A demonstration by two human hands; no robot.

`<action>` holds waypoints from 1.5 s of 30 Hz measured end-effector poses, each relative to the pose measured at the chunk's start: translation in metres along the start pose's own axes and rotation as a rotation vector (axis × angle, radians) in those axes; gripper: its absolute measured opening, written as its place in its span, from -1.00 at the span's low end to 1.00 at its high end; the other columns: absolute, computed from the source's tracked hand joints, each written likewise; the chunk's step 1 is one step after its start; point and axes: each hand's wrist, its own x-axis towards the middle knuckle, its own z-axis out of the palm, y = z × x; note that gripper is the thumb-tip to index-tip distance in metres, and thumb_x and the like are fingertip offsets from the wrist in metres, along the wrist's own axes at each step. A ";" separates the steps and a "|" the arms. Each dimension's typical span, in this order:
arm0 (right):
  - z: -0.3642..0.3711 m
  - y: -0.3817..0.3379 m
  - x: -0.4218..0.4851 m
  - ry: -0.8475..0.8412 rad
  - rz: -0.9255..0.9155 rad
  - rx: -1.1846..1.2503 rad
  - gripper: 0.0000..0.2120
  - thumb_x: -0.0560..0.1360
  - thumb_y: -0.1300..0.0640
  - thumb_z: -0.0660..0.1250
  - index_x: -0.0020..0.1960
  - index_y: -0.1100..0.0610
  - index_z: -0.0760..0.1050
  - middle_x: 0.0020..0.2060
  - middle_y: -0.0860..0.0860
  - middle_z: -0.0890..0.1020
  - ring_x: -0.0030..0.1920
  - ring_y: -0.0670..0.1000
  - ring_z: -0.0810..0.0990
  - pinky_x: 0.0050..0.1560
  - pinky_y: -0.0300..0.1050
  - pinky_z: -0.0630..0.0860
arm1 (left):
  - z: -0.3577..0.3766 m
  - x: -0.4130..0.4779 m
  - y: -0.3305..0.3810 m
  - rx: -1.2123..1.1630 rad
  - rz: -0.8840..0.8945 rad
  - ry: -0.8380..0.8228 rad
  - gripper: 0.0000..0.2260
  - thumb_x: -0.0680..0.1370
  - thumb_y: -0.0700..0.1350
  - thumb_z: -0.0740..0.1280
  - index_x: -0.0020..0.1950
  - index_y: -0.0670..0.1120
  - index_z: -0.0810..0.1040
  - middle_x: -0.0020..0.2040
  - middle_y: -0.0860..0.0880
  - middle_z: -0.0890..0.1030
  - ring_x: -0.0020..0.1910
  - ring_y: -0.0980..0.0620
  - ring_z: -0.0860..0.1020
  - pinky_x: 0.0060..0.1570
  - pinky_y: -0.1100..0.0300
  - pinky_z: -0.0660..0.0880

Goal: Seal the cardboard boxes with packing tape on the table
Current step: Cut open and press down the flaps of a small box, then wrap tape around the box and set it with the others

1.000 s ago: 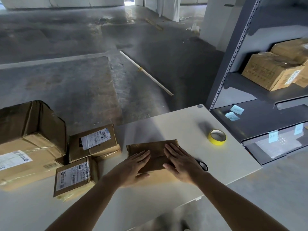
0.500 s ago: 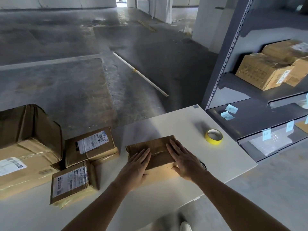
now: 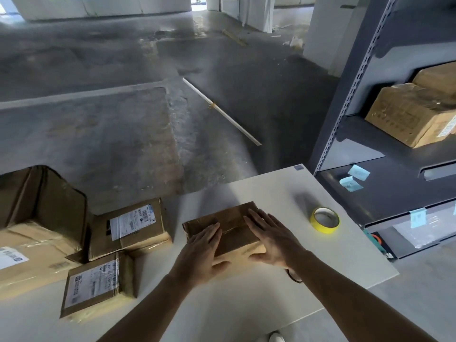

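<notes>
The small cardboard box [image 3: 232,217] lies flat on the white table [image 3: 246,307], near its right-hand end and close to the near edge. Both hands are on it and apart. The left hand [image 3: 201,251] and the right hand [image 3: 275,236] each lie palm-down on the top face with fingers straight and a strip of lid bare between them. Each thumb drops over the near side face. Neither hand holds tape or a tool.

Between the hands we note a pale glossy streak across the lid. It may be tape over the seam, but we cannot confirm this from the view. We judge that the hands are pressing the lid flat, either to smooth a strip or to close the flaps before taping.

The yellow tape roll [image 3: 323,228] lies on the table just to the right of the box, untouched and within reach. A dark item [image 3: 294,277] shows partly under the right wrist. We cannot identify it.

To the left stand three more boxes — a labelled box [image 3: 128,228], a second labelled box [image 3: 98,285] nearer the edge, and a large box [image 3: 32,245] at the far left. All show a sheen in places that suggests tape, though we cannot verify their seams. Further boxes [image 3: 414,114] sit on the grey shelving [image 3: 394,193] to the right.

Assessment: the task is part done at best, and this box's seal is unconfirmed.
</notes>
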 end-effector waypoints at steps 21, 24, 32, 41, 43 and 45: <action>-0.006 0.163 -0.046 0.439 0.355 0.240 -0.65 0.54 -0.15 0.19 0.09 0.05 0.60 -0.04 -0.06 0.66 -0.04 0.03 0.64 -0.14 -0.01 0.63 | 0.005 0.189 0.118 -0.115 0.163 -0.002 -0.71 0.58 0.02 0.09 0.10 -0.07 0.53 0.10 0.00 0.57 0.03 -0.02 0.58 -0.03 0.09 0.56; 0.006 0.186 -0.060 0.326 0.439 0.273 -0.68 0.57 -0.10 0.26 0.18 0.08 0.55 0.08 0.00 0.63 0.12 0.06 0.57 0.10 0.00 0.57 | 0.018 0.206 0.133 -0.144 0.143 -0.030 -0.76 0.56 0.01 0.12 0.06 -0.06 0.50 0.06 0.00 0.57 0.00 -0.04 0.58 -0.11 0.07 0.58; 0.041 0.213 -0.076 -0.001 0.604 0.314 -0.47 0.54 -0.10 0.36 0.42 0.10 0.36 0.39 0.13 0.40 0.32 0.19 0.41 0.30 0.07 0.44 | 0.043 0.225 0.157 -0.120 0.120 -0.147 -0.68 0.54 0.04 0.06 0.05 -0.07 0.53 0.05 0.00 0.56 0.01 -0.03 0.56 -0.08 0.07 0.56; 0.066 0.217 -0.065 0.022 0.569 0.130 -0.73 0.60 0.12 0.26 0.28 0.05 0.51 0.25 0.02 0.59 0.26 0.07 0.45 0.36 -0.08 0.24 | 0.042 0.221 0.149 -0.134 0.107 -0.138 -0.72 0.57 0.02 0.11 0.08 -0.07 0.53 0.01 0.01 0.57 -0.03 0.01 0.57 -0.08 0.08 0.58; 0.062 0.215 -0.063 0.039 0.549 0.132 -0.72 0.54 0.19 0.34 0.24 0.06 0.55 0.19 0.03 0.63 0.23 0.09 0.51 0.33 -0.06 0.31 | 0.040 0.219 0.146 -0.141 0.080 -0.133 -0.70 0.57 0.04 0.10 0.09 -0.08 0.54 0.03 0.00 0.57 -0.02 0.00 0.57 -0.06 0.06 0.57; 0.053 0.211 -0.061 0.070 0.527 0.149 -0.74 0.43 0.22 0.46 0.11 0.09 0.62 0.04 0.04 0.69 0.07 0.11 0.61 0.15 -0.06 0.47 | 0.037 0.217 0.146 -0.146 0.062 -0.142 -0.66 0.59 0.06 0.08 0.15 -0.08 0.54 0.07 0.00 0.57 0.03 0.00 0.57 0.00 0.09 0.56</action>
